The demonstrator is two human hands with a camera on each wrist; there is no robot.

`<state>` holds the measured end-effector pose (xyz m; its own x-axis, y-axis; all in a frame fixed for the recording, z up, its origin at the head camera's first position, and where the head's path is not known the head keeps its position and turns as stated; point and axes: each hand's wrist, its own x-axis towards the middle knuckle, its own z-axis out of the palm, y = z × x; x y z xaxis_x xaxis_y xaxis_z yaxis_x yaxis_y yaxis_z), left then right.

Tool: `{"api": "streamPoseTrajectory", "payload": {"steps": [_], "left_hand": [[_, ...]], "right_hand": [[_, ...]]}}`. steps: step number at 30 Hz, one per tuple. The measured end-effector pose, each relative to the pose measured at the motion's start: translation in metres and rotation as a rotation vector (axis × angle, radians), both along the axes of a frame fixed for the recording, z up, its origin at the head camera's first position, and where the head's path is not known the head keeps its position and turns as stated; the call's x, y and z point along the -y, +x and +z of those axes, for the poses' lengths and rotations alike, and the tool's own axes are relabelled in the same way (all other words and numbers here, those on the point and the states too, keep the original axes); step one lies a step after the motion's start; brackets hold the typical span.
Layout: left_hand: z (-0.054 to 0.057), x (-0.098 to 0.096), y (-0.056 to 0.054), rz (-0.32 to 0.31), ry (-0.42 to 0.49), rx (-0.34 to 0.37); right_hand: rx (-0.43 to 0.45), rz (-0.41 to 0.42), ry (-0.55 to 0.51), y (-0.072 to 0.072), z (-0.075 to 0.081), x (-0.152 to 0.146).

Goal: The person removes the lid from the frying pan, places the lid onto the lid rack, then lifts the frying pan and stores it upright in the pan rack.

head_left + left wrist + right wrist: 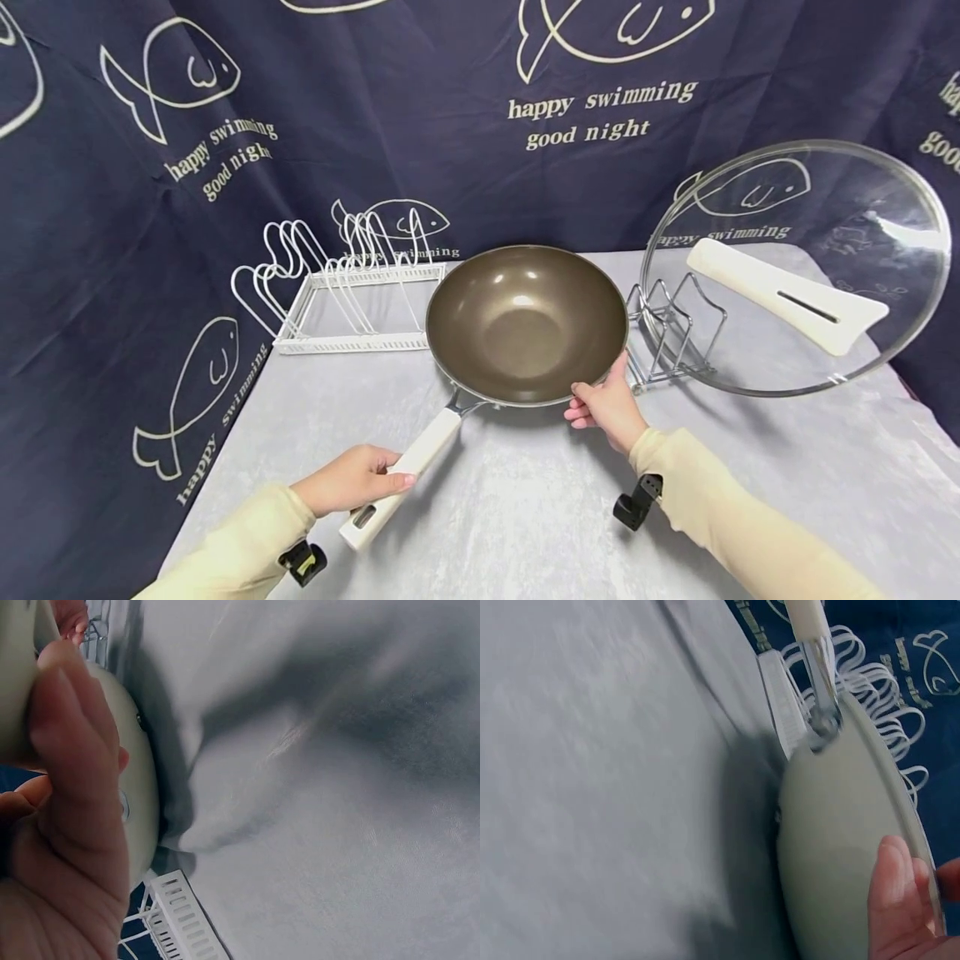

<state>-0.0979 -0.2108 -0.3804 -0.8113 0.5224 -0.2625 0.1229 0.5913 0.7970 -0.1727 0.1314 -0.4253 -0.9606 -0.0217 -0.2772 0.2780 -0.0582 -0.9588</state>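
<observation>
A wok (525, 333) with a brown inside, a pale outside and a cream handle (420, 458) is between both hands. My left hand (358, 479) grips the handle, thumb over its top. At the near right edge of the wok, my right hand (609, 407) pinches the rim; in the right wrist view its thumb (891, 877) lies against the pale outer wall. The wok's open side faces up and its handle points toward me, to the left. Whether its base touches the table is hard to tell.
Behind and left of the wok stands a white wire rack (367, 342). On the right, a glass lid (795, 367) with a cream handle stands upright in a silver wire rack (678, 329). A grey cloth covers the table (517, 517); a navy curtain (465, 75) hangs behind.
</observation>
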Motion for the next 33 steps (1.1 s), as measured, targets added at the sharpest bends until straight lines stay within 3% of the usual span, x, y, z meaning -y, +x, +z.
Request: {"api": "streamPoseTrajectory", "payload": {"steps": [7, 12, 16, 25, 33], "left_hand": [[-0.001, -0.001, -0.011, -0.016, -0.022, -0.052], [-0.003, -0.008, -0.015, 0.023, -0.038, -0.057], [-0.004, -0.016, -0.014, 0.064, -0.025, -0.027], [-0.005, -0.032, -0.006, 0.098, 0.033, 0.021], [-0.009, -0.049, -0.002, 0.158, 0.060, 0.116]], "right_hand": [[0.011, -0.011, -0.036, -0.010, 0.000, 0.002], [0.009, -0.014, -0.052, -0.025, 0.001, 0.001], [0.013, -0.033, -0.037, -0.029, 0.002, 0.002], [0.005, -0.009, -0.046, -0.018, 0.004, 0.011], [0.004, -0.007, -0.080, -0.034, 0.002, 0.003]]}}
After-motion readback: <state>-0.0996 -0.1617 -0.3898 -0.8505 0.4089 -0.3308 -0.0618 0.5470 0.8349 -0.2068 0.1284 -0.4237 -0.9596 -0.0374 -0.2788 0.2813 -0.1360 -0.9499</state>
